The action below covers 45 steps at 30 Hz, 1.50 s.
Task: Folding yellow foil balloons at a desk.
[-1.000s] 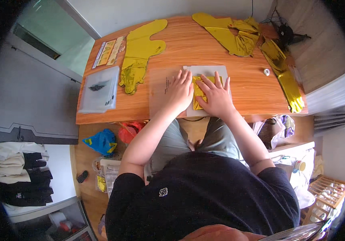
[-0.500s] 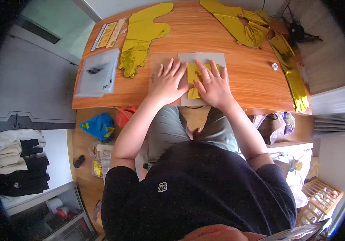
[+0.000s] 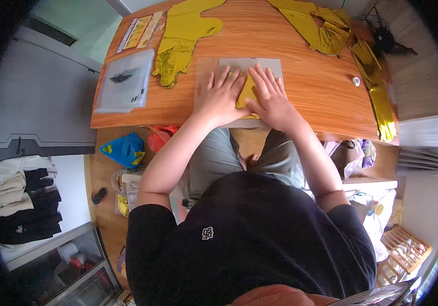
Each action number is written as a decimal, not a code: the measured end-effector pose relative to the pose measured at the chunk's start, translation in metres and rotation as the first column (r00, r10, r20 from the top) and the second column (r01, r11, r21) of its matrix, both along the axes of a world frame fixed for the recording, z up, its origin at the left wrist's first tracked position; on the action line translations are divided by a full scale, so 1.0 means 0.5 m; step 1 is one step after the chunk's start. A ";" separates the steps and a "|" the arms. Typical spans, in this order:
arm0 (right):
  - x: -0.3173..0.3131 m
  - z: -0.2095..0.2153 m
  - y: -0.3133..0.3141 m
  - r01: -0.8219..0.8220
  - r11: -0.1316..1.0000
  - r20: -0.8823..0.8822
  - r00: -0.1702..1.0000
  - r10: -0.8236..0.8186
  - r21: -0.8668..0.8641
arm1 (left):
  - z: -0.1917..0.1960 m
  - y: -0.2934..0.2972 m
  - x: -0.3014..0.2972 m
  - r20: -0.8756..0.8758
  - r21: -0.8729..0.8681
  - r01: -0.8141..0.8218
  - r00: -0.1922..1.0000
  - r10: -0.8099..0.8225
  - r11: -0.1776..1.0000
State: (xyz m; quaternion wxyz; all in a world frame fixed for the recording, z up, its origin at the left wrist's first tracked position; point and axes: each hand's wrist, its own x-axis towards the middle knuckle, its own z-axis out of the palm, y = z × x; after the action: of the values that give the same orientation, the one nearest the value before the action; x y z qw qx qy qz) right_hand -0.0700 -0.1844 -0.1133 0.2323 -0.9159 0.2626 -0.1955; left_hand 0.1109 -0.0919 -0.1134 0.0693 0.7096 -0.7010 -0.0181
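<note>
A folded piece of gold foil, flat and shiny, lies on a grey card near the table's front edge. My left hand is laid over the foil's left side, its fingers stretched out and pointing away from me. Over the right side rests my right hand, also flat with straight fingers. The two thumbs come close together at the foil's near part. Both palms cover much of the foil, and neither hand grips it.
Flat gold foil balloons lie at the far left and far right; a gold strip runs down the right edge. Clear plastic sleeves and printed strips lie left. A small white roll sits right.
My left hand has moved right, further onto the foil, and the hands are closer together. The right hand stays flat on it. The whole view has shifted slightly.
</note>
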 end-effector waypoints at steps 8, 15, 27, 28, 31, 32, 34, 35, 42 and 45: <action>-0.092 0.037 -0.059 -0.223 0.949 -0.294 0.944 0.153 -0.223 | -0.004 -0.013 0.007 0.069 -0.082 0.068 0.996 -0.062 0.994; -0.106 0.035 -0.053 -0.277 0.945 -0.350 0.915 0.203 -0.176 | -0.014 -0.001 0.018 -0.161 -0.146 0.102 0.979 -0.125 0.984; -0.055 0.022 -0.019 -0.204 0.964 -0.124 0.975 0.185 -0.171 | 0.007 0.003 0.027 -0.031 -0.044 0.093 0.995 -0.094 0.995; -0.059 0.026 -0.009 -0.153 0.976 -0.129 0.983 0.133 -0.156 | 0.010 0.005 0.026 -0.016 -0.014 0.076 0.997 -0.077 0.997; -0.088 0.012 -0.007 -0.145 0.964 -0.152 0.982 0.113 -0.223 | 0.013 0.000 0.031 -0.025 -0.011 0.117 0.993 -0.117 0.993; -0.089 0.018 -0.002 -0.149 0.963 -0.151 0.982 0.116 -0.223 | 0.014 0.000 0.031 -0.024 -0.011 0.113 0.993 -0.113 0.994; -0.087 0.035 0.002 -0.155 0.969 -0.185 0.976 0.119 -0.194 | 0.017 0.002 0.031 -0.011 0.003 0.128 0.992 -0.128 0.992; -0.083 0.038 0.002 -0.155 0.969 -0.185 0.975 0.119 -0.194 | 0.015 0.001 0.032 -0.012 0.003 0.128 0.992 -0.128 0.992; -0.057 0.045 0.001 -0.204 0.960 -0.192 0.967 0.167 -0.191 | 0.017 0.004 0.044 0.004 0.000 0.126 0.992 -0.126 0.992; -0.071 0.048 0.005 -0.192 0.960 -0.204 0.967 0.150 -0.206 | 0.016 0.009 0.046 0.011 -0.019 0.140 0.990 -0.140 0.990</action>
State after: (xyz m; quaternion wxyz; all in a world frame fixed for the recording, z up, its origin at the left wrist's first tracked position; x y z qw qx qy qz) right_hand -0.1054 -0.1818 -0.0893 0.1183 -0.9698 0.1789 -0.1166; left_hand 0.1340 -0.0872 -0.1055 0.0716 0.6579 -0.7496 -0.0124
